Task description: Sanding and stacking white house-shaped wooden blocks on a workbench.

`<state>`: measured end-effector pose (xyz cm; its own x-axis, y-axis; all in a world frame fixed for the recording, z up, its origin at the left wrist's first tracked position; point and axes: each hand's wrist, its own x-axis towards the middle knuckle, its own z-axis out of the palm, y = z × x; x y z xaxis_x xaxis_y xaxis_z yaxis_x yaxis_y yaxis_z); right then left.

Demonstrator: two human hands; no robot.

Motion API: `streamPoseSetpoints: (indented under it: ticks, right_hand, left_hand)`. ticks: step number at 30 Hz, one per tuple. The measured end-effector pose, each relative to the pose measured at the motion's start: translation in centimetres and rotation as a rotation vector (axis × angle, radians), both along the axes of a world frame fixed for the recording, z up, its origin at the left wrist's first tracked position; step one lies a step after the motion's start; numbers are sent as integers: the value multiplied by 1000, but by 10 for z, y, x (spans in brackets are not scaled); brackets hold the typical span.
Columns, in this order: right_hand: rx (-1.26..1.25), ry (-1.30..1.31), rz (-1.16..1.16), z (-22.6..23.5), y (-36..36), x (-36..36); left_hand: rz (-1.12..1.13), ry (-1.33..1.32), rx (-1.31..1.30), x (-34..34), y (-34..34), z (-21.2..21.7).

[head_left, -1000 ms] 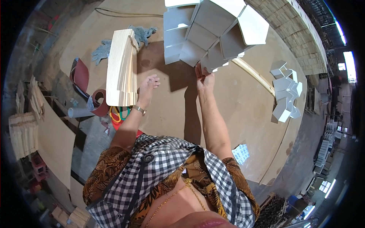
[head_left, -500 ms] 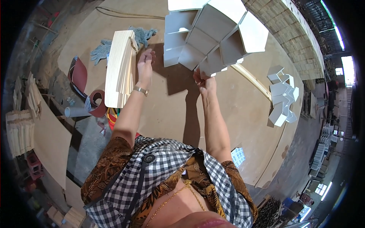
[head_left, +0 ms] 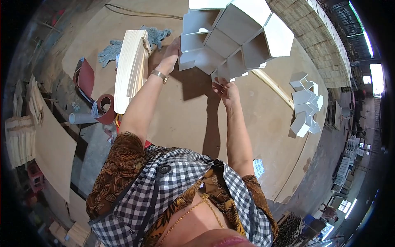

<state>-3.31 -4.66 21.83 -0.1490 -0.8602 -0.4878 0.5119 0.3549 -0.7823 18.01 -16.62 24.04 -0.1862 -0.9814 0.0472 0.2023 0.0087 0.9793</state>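
A large white folded-panel structure, made of angular open cells like folded card, is up over the far middle of the table and casts a shadow below. My left hand, with a watch at the wrist, reaches its left side; the fingertips are partly hidden at its edge and appear to grip it. At its lower near corner, my right hand has its fingers closed on a panel. Just left of my left hand stands a stack of pale wooden boards.
Grey work gloves lie behind the boards, and rolls of reddish sandpaper sit left of them. A smaller white folded structure rests at the right. One wooden strip lies between. Stacked slats line the far right.
My left hand has moved right and away from the boards to the structure's left side. The structure and my right hand have shifted slightly right.
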Motion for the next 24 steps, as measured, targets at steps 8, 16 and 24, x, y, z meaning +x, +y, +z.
streamPoseSetpoints:
  ticks: [8,16,24]
  right_hand:
    - [-79,328,-326,18,0,-42]
    - [-279,369,-94,41,-11,-45]
    - [295,284,-137,3,-11,-10]
  left_hand:
    - [42,98,67,-1,9,25]
    - [71,51,149,-20,-1,-10]
    - [106,94,121,-22,-4,-26]
